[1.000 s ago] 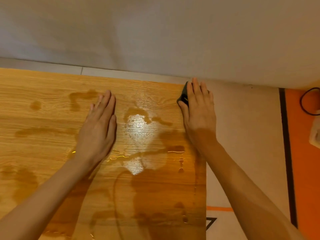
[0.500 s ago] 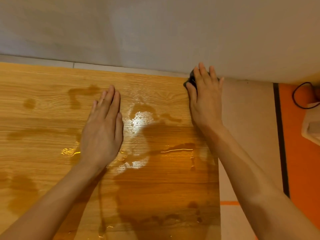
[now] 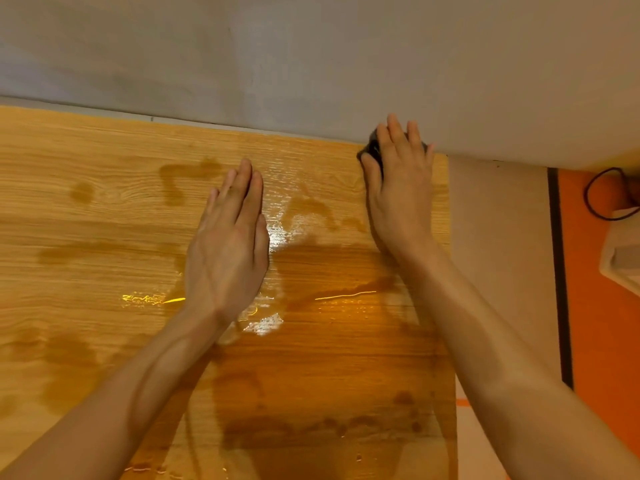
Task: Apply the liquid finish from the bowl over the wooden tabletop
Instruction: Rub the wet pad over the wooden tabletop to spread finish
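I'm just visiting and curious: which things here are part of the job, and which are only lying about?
Part of the job: tabletop, wet finish, dark pad under the right hand, left hand.
Lying about: black cable, pale box.

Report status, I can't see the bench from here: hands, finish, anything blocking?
Left hand flat on the wet tabletop. Right hand presses a dark applicator at the far right corner by the wall. Finish patchy. Nothing blocking.

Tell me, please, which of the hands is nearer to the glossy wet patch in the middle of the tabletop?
Left. The left hand lies flat right beside the glossy wet patch, its thumb edge against it. The right hand presses a dark pad at the far right corner.
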Demonstrator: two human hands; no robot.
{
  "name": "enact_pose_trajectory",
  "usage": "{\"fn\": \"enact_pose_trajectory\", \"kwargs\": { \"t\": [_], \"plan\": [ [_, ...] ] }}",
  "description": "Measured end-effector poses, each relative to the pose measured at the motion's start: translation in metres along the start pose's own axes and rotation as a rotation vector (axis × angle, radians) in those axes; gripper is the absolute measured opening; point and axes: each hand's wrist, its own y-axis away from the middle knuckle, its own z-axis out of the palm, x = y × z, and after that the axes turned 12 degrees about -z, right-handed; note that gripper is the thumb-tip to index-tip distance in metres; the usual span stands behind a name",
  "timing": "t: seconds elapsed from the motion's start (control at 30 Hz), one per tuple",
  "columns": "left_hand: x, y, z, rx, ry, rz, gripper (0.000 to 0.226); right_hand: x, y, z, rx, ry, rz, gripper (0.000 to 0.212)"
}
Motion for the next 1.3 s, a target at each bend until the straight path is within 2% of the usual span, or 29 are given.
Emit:
{"fn": "enact_pose_trajectory", "kwargs": {
  "t": [0.1, 0.27, 0.37, 0.5, 0.6, 0.7, 0.77, 0.87, 1.0, 1.13, 1.23, 1.3],
  "plan": [
    [-0.001, 0.005, 0.001, 0.011, 0.008, 0.034, 0.051, -0.011, 0.029, 0.003, 0.014, -0.047, -0.039, 0.050],
    [-0.001, 0.006, 0.003, 0.035, 0.048, 0.025, 0.052, -0.033, 0.125, -0.010, -0.093, -0.195, -0.155, 0.054],
    [0.000, 0.003, 0.002, 0.041, 0.045, 0.026, 0.052, -0.025, 0.077, -0.008, -0.145, -0.107, -0.211, 0.053],
    [0.000, 0.000, 0.001, 0.047, 0.044, 0.032, 0.051, -0.028, 0.000, 0.008, -0.032, -0.100, -0.087, 0.050],
    [-0.001, 0.003, 0.001, 0.044, 0.044, 0.032, 0.052, -0.044, 0.036, 0.011, -0.017, -0.124, -0.110, 0.050],
    [0.000, 0.007, 0.003, 0.046, 0.028, 0.024, 0.053, -0.058, 0.111, 0.008, -0.089, -0.038, -0.224, 0.052],
    [0.001, 0.006, 0.004, 0.052, 0.024, 0.026, 0.053, -0.056, 0.117, 0.006, -0.109, -0.076, -0.291, 0.052],
    [0.000, 0.005, 0.005, 0.063, 0.019, 0.039, 0.052, -0.051, 0.055, 0.009, -0.120, -0.027, -0.271, 0.054],
    [0.000, 0.006, 0.005, 0.072, 0.019, 0.047, 0.051, -0.053, -0.015, 0.021, -0.082, -0.012, -0.135, 0.051],
    [-0.001, 0.006, 0.006, 0.077, 0.021, 0.051, 0.051, -0.061, 0.049, 0.017, -0.056, -0.029, -0.206, 0.051],
    [-0.001, 0.006, 0.008, 0.083, 0.030, 0.035, 0.051, -0.070, 0.116, 0.012, -0.121, -0.022, -0.283, 0.053],
    [-0.001, 0.005, 0.008, 0.097, 0.039, 0.039, 0.050, -0.067, 0.101, 0.012, -0.148, -0.010, -0.326, 0.056]
  ]
}}
